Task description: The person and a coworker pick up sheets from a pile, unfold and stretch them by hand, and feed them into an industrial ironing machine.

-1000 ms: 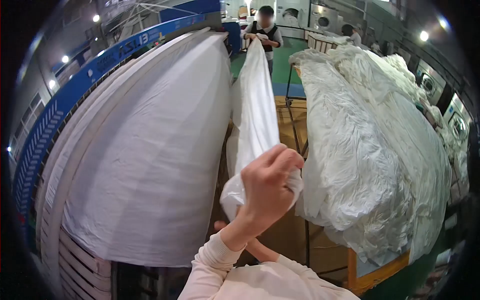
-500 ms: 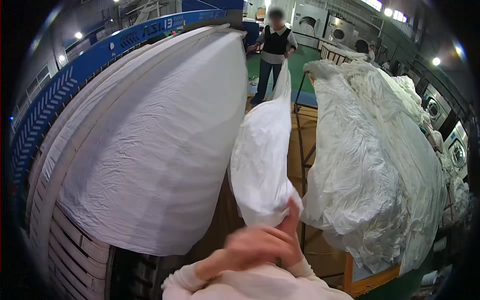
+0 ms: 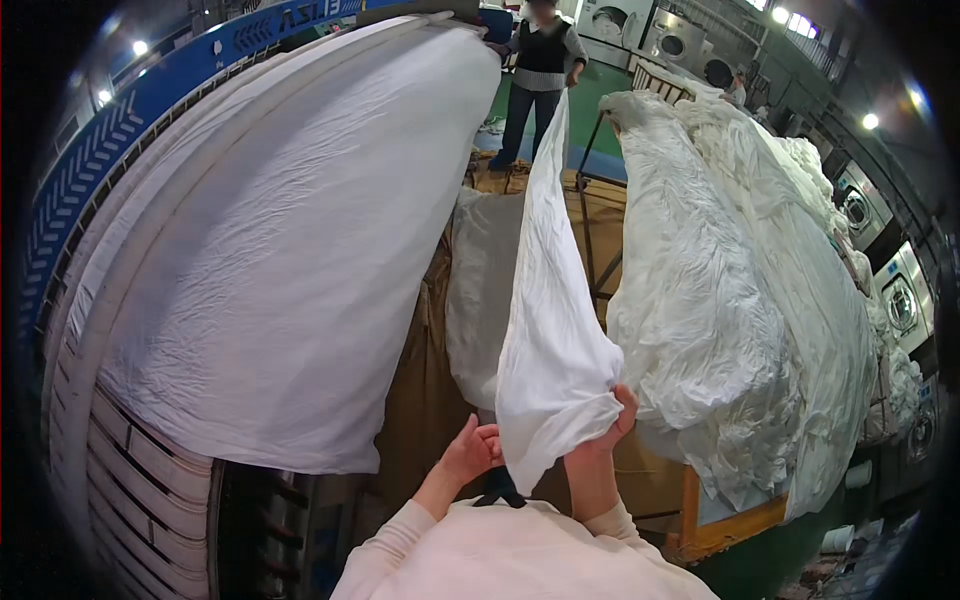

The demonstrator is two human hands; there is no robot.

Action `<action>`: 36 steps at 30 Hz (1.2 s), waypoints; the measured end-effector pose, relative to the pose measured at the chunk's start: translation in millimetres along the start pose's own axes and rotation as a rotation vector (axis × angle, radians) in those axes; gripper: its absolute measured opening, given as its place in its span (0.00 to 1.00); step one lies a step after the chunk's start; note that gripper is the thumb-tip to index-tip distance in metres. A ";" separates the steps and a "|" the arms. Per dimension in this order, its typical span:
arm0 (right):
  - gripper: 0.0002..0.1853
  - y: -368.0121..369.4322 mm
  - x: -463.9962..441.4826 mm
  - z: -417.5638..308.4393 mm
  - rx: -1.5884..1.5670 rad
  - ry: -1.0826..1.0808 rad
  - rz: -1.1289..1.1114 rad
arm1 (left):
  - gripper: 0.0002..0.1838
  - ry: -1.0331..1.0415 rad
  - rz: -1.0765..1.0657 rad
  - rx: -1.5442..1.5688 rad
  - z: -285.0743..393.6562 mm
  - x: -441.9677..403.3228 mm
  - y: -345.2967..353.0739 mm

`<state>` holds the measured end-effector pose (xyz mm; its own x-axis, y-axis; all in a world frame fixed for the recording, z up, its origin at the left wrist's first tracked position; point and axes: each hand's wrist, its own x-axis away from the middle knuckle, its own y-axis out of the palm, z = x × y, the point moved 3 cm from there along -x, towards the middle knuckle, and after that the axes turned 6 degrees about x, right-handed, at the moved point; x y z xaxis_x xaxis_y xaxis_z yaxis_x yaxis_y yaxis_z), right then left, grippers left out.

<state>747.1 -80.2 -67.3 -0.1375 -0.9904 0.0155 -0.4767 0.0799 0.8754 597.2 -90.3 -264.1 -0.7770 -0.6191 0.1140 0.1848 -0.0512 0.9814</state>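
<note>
A long white cloth (image 3: 555, 330) stretches from near my body up to a person (image 3: 540, 60) standing at the far end, whose hand grips its other end. My right hand (image 3: 612, 425) is closed on the near right edge of this cloth, partly hidden behind it. Just left of the cloth, my left hand (image 3: 472, 450) has its fingers apart and holds nothing. Behind the stretched cloth hangs another pale cloth (image 3: 482, 290).
On the left, a white sheet (image 3: 290, 260) covers a slatted machine with a blue beam (image 3: 75, 190). Wrinkled white linens (image 3: 700, 290) lie piled on a wood-edged table (image 3: 735, 530) at right. A dark metal frame (image 3: 588, 220) stands between. Washing machines (image 3: 900, 300) line the far right.
My hands have moved apart from their crossed position. The cloth now hangs narrower and more stretched, its near end lower. The far person appears higher in view.
</note>
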 end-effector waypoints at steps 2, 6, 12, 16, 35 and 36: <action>0.31 -12.2 3.2 -0.7 -0.002 0.017 0.050 | 0.31 -0.038 -0.028 -0.034 2.5 8.9 7.6; 0.25 -33.6 -2.2 8.6 -0.098 0.034 0.088 | 0.19 -0.078 0.267 -0.310 -7.4 -1.2 -4.0; 0.23 -92.0 -3.3 4.1 -0.259 -0.007 -0.004 | 0.12 0.046 0.558 -0.141 0.3 19.8 -62.6; 0.17 -199.3 4.8 37.2 0.021 0.192 0.280 | 0.13 0.341 0.669 -0.364 53.8 25.1 -10.4; 0.43 -305.5 66.1 167.3 1.481 0.362 -0.557 | 0.16 0.511 0.087 -0.508 -1.3 -8.5 254.0; 0.42 -303.9 66.1 169.5 1.482 0.354 -0.579 | 0.16 0.502 0.107 -0.521 -4.7 -8.7 253.5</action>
<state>735.7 -150.8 -414.2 0.4422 -0.8834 0.1553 -0.7905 -0.4656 -0.3978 653.7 -101.6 -17.0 -0.3928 -0.9196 -0.0021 0.6033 -0.2594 0.7541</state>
